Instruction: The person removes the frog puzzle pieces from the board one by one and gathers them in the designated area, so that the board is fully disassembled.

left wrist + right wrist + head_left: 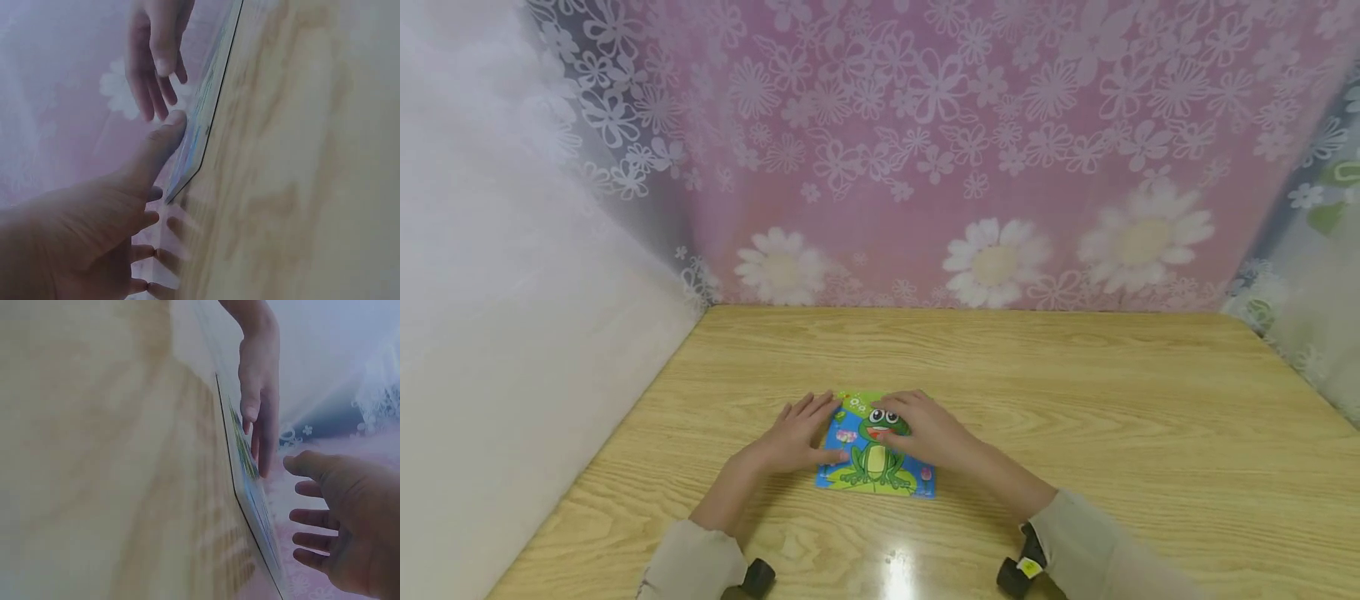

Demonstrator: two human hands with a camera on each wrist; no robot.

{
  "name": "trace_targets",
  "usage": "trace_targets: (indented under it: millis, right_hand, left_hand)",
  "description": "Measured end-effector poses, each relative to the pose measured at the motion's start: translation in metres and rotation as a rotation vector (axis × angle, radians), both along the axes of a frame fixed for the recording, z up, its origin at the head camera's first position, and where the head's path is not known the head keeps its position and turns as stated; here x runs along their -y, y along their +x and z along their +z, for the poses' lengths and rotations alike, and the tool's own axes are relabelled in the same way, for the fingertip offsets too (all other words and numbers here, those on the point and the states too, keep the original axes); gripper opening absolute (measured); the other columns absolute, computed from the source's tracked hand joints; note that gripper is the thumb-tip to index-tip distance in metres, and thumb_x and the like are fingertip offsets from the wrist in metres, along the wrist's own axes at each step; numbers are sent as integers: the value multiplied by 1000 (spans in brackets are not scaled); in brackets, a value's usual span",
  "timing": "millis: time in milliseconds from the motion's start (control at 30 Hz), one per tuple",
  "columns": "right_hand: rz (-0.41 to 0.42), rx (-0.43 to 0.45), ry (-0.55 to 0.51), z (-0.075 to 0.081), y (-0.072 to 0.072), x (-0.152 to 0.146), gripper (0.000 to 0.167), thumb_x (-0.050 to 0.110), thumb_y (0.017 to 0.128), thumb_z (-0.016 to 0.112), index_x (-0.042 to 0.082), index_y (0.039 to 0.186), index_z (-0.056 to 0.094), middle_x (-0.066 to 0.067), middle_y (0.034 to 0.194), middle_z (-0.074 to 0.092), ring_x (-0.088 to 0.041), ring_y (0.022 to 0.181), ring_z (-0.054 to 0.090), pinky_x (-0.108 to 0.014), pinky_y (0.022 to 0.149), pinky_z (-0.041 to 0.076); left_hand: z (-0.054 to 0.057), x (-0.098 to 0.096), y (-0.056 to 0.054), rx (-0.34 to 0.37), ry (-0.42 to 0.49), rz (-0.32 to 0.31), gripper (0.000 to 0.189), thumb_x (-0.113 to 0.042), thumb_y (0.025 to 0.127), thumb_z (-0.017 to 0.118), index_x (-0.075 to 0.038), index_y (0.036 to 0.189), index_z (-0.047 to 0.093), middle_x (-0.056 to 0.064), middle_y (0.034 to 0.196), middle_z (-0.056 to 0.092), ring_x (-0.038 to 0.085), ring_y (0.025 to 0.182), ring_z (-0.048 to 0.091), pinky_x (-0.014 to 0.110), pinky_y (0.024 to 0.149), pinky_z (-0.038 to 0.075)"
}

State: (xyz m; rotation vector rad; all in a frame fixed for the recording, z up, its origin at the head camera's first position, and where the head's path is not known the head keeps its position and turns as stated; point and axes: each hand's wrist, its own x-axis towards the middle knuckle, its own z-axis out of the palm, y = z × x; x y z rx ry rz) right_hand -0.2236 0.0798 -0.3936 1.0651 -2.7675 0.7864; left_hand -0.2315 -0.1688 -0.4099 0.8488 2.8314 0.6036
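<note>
A flat square board with a cartoon frog picture (876, 462) lies on the wooden table, green and blue with pink flowers. My left hand (790, 437) is at its left side, fingers spread and thumb reaching over the picture. In the left wrist view that thumb (169, 128) is right at the board's face (195, 140), while the other fingertips come down beside its corner. Above the board's right part is my right hand (934, 433), covering some of the frog. Seen from the right wrist, its loosely spread fingers (315, 517) hold nothing and stand off the board (247, 484).
The wood-grain table (1075, 400) spreads around the board. A pink floral curtain (880, 167) hangs along its back edge, and a white sheet (535, 275) borders the left side. Black devices (758, 577) are strapped at both wrists, below beige sleeves (696, 558).
</note>
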Motion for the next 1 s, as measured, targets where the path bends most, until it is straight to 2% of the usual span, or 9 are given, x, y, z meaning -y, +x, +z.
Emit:
trace_targets:
  millis: [200, 400, 533, 700, 1000]
  right_hand:
    - [-39, 44, -40, -5, -25, 20, 37, 24, 85, 67, 6, 118, 62, -11, 118, 57, -29, 106, 48, -47, 89, 41]
    - [-127, -13, -10, -15, -39, 34, 29, 28, 83, 69, 11, 106, 68, -6, 106, 58, -22, 91, 48, -36, 76, 45]
    - [-188, -54, 11, -20, -43, 42, 24, 30, 82, 70, 14, 99, 69, -3, 98, 57, -20, 86, 47, -32, 72, 44]
    - [-252, -60, 3, -23, -43, 49, 20, 32, 81, 70, 16, 94, 67, -1, 92, 55, -19, 83, 46, -31, 70, 41]
    - [-231, -48, -76, -30, -47, 47, 17, 27, 82, 69, 13, 92, 65, 0, 87, 51, -18, 82, 43, -31, 73, 39]
  left_hand:
    - [6, -2, 0, 39, -29, 0, 91, -56, 81, 61, -4, 146, 24, 17, 150, 16, 40, 135, 5, 61, 102, 3]
    - [6, -2, 0, 32, -43, 3, 91, -56, 80, 61, -5, 146, 24, 16, 149, 17, 40, 135, 6, 60, 103, 4]
    - [5, -1, -1, 38, -45, 8, 91, -56, 81, 61, -6, 146, 23, 15, 150, 16, 39, 135, 5, 60, 103, 2]
    - [2, -1, -2, 49, -33, 11, 93, -57, 80, 60, -6, 147, 21, 14, 150, 14, 38, 135, 3, 60, 103, 1]
    - [-1, -1, -4, 43, -37, 20, 94, -58, 80, 60, -4, 146, 21, 13, 151, 15, 36, 136, 3, 59, 103, 1]
